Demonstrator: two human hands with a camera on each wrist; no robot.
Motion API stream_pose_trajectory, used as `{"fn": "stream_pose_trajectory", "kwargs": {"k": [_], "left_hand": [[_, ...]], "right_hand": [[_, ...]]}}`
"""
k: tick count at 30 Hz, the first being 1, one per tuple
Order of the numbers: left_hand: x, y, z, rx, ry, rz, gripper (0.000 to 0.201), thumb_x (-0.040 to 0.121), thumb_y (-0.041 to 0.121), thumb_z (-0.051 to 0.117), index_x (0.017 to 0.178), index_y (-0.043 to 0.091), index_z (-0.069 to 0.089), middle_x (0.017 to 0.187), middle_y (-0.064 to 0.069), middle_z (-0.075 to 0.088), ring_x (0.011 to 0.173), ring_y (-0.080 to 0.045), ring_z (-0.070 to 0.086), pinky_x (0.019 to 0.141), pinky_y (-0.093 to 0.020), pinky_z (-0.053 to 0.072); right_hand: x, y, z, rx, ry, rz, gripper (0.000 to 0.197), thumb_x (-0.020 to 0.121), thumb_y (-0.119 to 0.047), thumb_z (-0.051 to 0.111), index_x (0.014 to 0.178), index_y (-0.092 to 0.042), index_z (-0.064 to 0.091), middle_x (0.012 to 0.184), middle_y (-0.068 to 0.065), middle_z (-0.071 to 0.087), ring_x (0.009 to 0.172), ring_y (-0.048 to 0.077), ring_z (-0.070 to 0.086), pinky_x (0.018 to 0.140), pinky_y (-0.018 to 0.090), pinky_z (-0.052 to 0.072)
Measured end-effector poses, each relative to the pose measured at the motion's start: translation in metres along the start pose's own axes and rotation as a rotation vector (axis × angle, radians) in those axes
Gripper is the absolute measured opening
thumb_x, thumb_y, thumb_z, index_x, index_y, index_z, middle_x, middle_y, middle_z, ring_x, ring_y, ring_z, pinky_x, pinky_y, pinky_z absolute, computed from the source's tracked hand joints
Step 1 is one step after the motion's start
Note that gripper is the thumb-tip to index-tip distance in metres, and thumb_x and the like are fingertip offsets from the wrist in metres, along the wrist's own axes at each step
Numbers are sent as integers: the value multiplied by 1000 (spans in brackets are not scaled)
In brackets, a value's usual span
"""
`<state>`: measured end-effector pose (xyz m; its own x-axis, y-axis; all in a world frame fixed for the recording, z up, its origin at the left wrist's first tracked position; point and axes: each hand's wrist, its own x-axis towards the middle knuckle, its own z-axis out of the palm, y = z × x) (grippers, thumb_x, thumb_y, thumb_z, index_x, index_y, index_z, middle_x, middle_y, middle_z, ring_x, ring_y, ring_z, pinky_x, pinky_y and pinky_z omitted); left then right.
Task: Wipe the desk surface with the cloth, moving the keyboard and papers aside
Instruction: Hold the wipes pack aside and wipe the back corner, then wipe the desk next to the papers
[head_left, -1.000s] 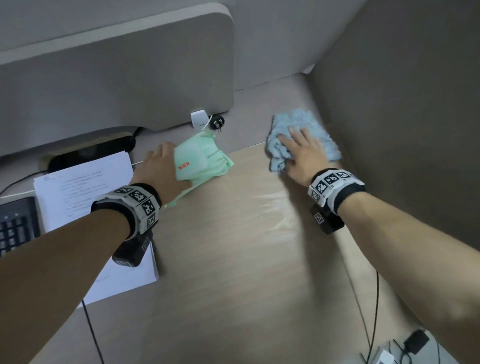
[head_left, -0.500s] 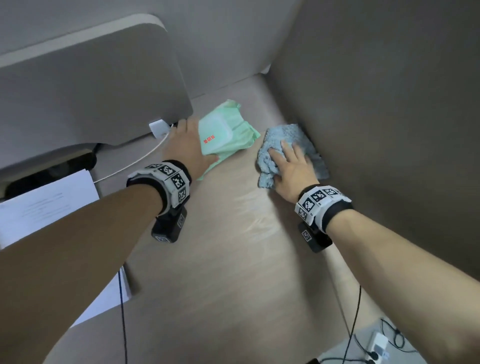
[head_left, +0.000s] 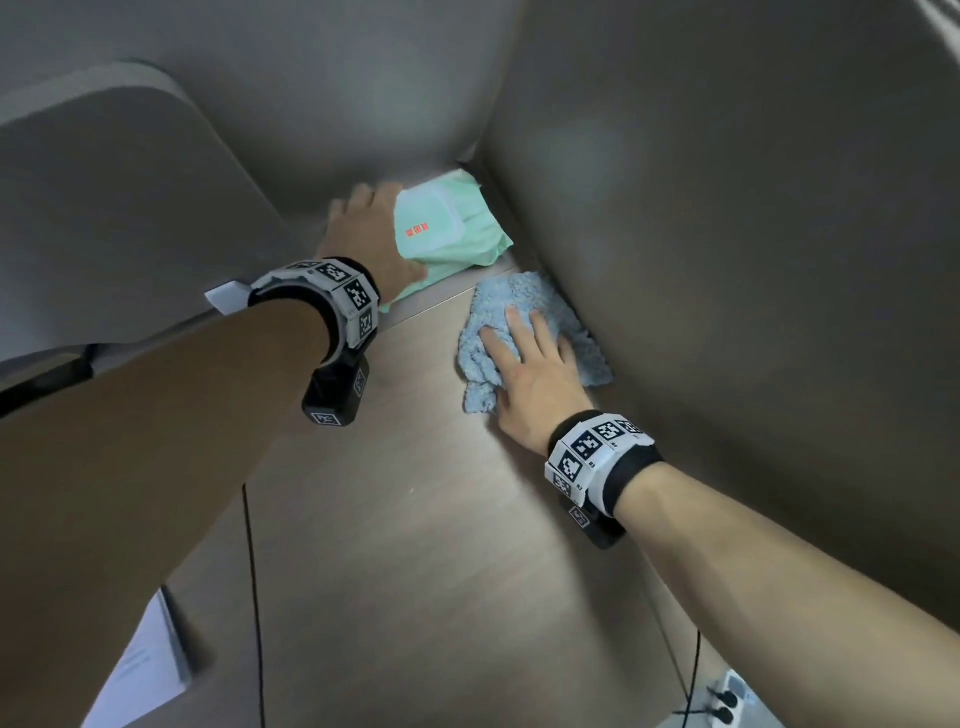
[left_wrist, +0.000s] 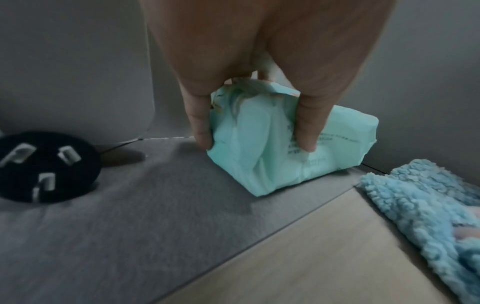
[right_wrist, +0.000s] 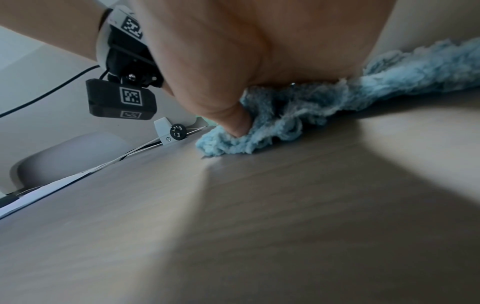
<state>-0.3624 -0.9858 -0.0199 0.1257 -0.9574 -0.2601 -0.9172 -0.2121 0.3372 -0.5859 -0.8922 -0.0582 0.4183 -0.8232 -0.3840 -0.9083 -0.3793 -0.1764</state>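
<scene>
Fingers (head_left: 511, 325) of right hand (head_left: 535, 379) spread flat, pressing fluffy blue cloth (head_left: 524, 306) onto wooden desk (head_left: 415, 519) beside grey partition wall (head_left: 727, 260). Left hand (head_left: 371, 234) fingers (left_wrist: 201, 125) pinching soft mint-green wipes pack (left_wrist: 272, 148) into far corner. Risks: pack crumpling or slipping; cloth bunching against wall, missing corner.

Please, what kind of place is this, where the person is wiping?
Most likely an office desk cubicle. A wood-grain desk sits in a corner of grey partition panels, printed papers lie at its left edge, and a loose black plug with cables rests at the back.
</scene>
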Motion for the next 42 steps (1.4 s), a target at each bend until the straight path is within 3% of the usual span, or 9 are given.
{"fn": "stream_pose_trajectory", "kwargs": {"k": [7,10,17,23,26,31,34,37,42], "left_hand": [[-35,-10,-8,-107,44,4,100,72,31,79,151,13,20,153,-13,25,138,-36,25,114,-41,25],[-75,-33,-9,-139,59,-14,88,74,27,76,146,12,29,148,-13,32,135,-34,30,113,-41,27],[-180,-116,8,14,-198,-140,33,85,16,60,117,13,57,125,-13,52,116,-33,50,97,-41,44],[-244,-161,22,79,-309,-135,41,84,10,55,125,13,56,146,-7,38,132,-30,38,108,-41,37],[-259,-163,27,100,-309,-87,52,86,12,54,138,15,45,160,-1,20,144,-26,21,114,-38,29],[-264,-157,31,91,-280,-84,59,86,13,54,143,13,38,162,-3,14,146,-26,15,116,-36,25],[-264,-158,33,77,-249,-97,56,87,13,53,141,12,40,162,-4,16,146,-27,16,116,-34,22],[-267,-158,31,-8,-233,-115,53,86,12,54,139,8,43,155,-10,29,142,-31,28,114,-35,26],[-298,-168,11,-184,-91,-233,46,89,12,51,135,11,48,141,-9,46,125,-28,48,103,-34,37]], "right_hand": [[0,-1,-4,1,-24,27,82,84,-24,58,155,-25,18,165,7,1,151,35,-1,117,60,14],[1,-3,-7,-19,-54,50,83,83,-25,60,155,-25,17,165,7,2,151,35,0,117,60,15],[-13,-60,-2,17,-97,179,80,88,-24,57,155,-26,13,165,8,-5,151,37,-4,118,59,11],[-96,-157,52,-24,-164,-119,85,88,-27,56,157,-25,7,165,8,-12,150,38,-12,119,61,1],[-129,-149,71,-55,-159,-213,82,88,-25,56,157,-28,11,166,4,-7,152,32,-9,120,57,1],[-144,-81,63,15,-74,168,77,93,-32,55,156,-30,11,166,3,-3,152,31,-2,121,55,10],[-135,-97,61,39,-75,282,78,91,-34,55,156,-26,13,166,6,-1,151,36,-1,119,59,11],[-139,-147,64,-24,-167,109,85,87,-43,58,156,-23,12,165,8,2,150,39,1,117,61,15],[-166,-192,68,-80,-179,-151,77,82,-53,63,147,-25,33,149,9,29,136,34,28,104,56,38]]}}
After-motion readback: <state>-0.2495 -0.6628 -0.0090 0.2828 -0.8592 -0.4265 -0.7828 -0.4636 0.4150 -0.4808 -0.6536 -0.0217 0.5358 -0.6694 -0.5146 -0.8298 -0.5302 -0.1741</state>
